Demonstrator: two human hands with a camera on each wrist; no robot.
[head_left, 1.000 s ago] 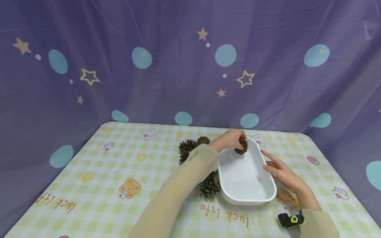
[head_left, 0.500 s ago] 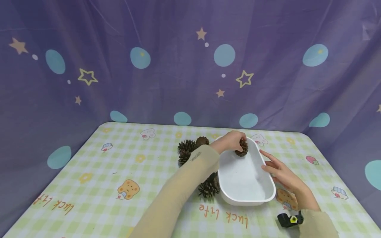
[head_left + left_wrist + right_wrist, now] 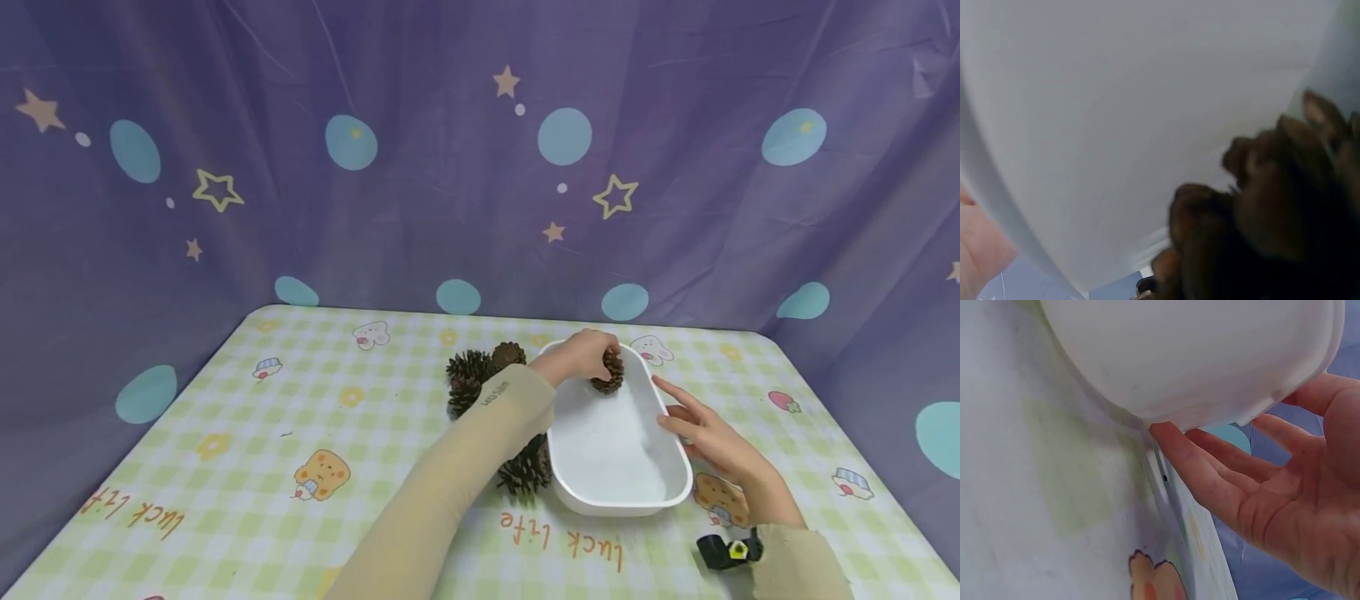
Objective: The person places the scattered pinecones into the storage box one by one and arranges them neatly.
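A brown pine cone is in the fingers of my left hand, inside the far end of a white rectangular tub. That same pine cone looms dark and close in the left wrist view, against the pale tub wall. Fingers extended, my right hand touches the tub's right side. From the right wrist view, the fingertips of the right hand meet the tub's outer wall. Whether the held cone rests on the tub floor I cannot tell.
Left of the tub lie several more pine cones, among them a spiky one, a rounder one and another dark one; my left sleeve partly covers the group. A checked cloth covers the table, with a purple curtain behind.
The whole scene shifts slightly in the head view. Otherwise both hands, the held pine cone and the tub keep nearly the same places.
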